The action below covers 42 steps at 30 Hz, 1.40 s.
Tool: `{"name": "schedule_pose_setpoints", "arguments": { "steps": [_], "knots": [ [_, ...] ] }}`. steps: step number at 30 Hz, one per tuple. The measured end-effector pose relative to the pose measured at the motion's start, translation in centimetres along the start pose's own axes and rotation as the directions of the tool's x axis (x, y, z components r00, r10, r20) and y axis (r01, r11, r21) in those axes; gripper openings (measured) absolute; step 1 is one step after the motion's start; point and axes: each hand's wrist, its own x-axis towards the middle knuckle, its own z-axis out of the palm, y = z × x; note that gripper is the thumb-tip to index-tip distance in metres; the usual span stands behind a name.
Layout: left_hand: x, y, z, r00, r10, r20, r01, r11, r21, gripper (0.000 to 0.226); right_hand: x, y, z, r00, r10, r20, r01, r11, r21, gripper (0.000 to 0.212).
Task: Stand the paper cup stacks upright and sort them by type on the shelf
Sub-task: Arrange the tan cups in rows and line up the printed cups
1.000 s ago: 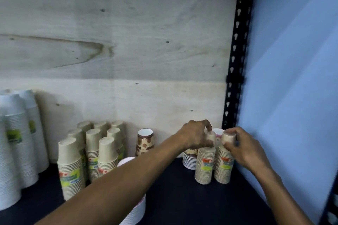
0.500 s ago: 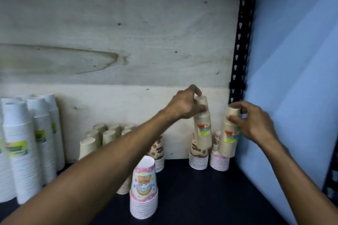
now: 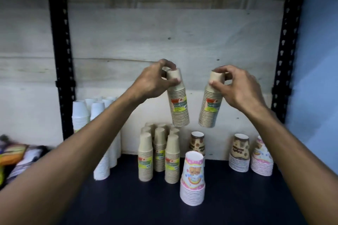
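My left hand (image 3: 155, 82) grips the top of a small brown cup stack (image 3: 178, 102) with a green and red label, held high above the shelf. My right hand (image 3: 236, 87) grips the top of a second brown stack (image 3: 210, 106) of the same kind, tilted slightly. Below them several matching brown stacks (image 3: 159, 153) stand upright on the dark shelf (image 3: 128, 197). A pink patterned stack (image 3: 193, 173) stands in front. Two dark brown printed stacks (image 3: 197, 141) (image 3: 240, 153) and another pink stack (image 3: 261, 157) stand near the back.
Tall white cup stacks (image 3: 86, 115) stand at the left by a black upright post (image 3: 62, 60). Colourful packets (image 3: 12, 153) lie at the far left. A blue wall (image 3: 318, 78) bounds the right side, and a plywood panel (image 3: 164, 33) forms the back.
Both hands lifted the two brown stacks from the right corner of the shelf and carried them up and toward the middle. The view pulled back and tilted down.
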Motion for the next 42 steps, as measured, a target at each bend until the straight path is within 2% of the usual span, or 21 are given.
{"name": "schedule_pose_setpoints", "arguments": {
  "steps": [9, 12, 16, 21, 29, 36, 42],
  "knots": [
    [-6.5, -6.6, -5.6, 0.980, -0.200, 0.008, 0.199, 0.980, 0.019, 0.043, -2.6, -5.6, 6.3, 0.964, -0.079, 0.253, 0.068, 0.996, 0.052, 0.035],
    [-8.4, -7.9, -5.3, 0.961, -0.275, 0.027, 0.274, 0.961, 0.041, 0.055, -3.9, -5.5, 8.3, 0.933, -0.071, 0.353, 0.064, 0.997, 0.031, 0.038],
    [-10.2, -9.7, -3.8, 0.944, -0.321, 0.078, 0.315, 0.946, 0.080, 0.056, -5.0, -4.9, 10.6, 0.871, -0.064, 0.486, 0.108, 0.992, -0.062, 0.058],
    [-11.7, -12.6, -1.6, 0.920, -0.355, 0.166, 0.339, 0.933, 0.117, 0.049, -6.0, -4.1, 13.0, 0.798, 0.002, 0.603, 0.073, 0.992, -0.099, 0.049],
    [-13.0, -16.4, 1.1, 0.893, -0.381, 0.238, 0.373, 0.924, 0.079, 0.052, -6.5, -2.8, 16.0, 0.759, 0.041, 0.650, 0.045, 0.992, -0.114, 0.056],
    [-12.7, -17.2, 1.6, 0.907, -0.348, 0.238, 0.359, 0.933, -0.003, 0.048, -6.6, -2.1, 17.5, 0.750, -0.007, 0.662, 0.110, 0.987, -0.115, 0.056],
    [-12.7, -17.4, 1.8, 0.905, -0.336, 0.260, 0.351, 0.936, -0.014, 0.055, -7.0, -1.5, 18.2, 0.744, -0.006, 0.668, 0.164, 0.971, -0.174, 0.062]
  ]
}}
